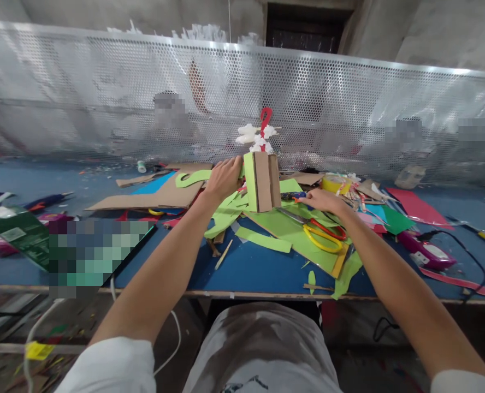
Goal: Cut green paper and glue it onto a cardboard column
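Observation:
My left hand (225, 177) is closed on the left side of a small upright cardboard box (268, 183) faced with light green paper. A red hook-shaped piece (266, 117) and white fluffy bits (248, 134) rise above the box. To its right, my right hand (322, 201) is closed around a dark blue tool with an orange part (295, 196); its exact kind is unclear. Scissors with yellow and red handles (324, 238) lie just in front of that hand, on green sheets and scraps (273, 240). Some of my left fingers are hidden behind the box.
A perforated metal screen (103, 87) stands along the back of the blue table (242, 270). Cardboard (148, 201) lies at left, near a blurred screen device (103, 248). At right are a purple device with a cord (426, 251), red paper (418, 207) and yellow tape (335, 184).

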Tool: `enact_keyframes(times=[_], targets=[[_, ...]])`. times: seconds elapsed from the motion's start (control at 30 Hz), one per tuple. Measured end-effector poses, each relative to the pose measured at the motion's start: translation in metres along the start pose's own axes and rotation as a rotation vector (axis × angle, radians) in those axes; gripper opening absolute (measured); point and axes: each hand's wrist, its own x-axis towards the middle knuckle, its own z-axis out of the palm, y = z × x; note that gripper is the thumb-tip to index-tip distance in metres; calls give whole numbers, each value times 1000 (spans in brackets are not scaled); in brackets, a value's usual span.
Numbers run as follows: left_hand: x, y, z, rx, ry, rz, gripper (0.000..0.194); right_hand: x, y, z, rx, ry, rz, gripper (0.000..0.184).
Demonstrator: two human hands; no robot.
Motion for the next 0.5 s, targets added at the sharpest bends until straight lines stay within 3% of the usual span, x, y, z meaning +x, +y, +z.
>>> enact_keyframes(times=[0.17, 0.4, 0.5], targets=[[0, -1, 1, -11, 2, 15, 41, -3, 3, -5, 87, 76, 18, 38], [2, -1, 0, -32, 1, 4, 46, 4, 12, 1, 438, 209, 40, 33], [2, -2, 1, -27, -4, 6, 45, 9, 15, 4, 477, 256, 39, 33]])
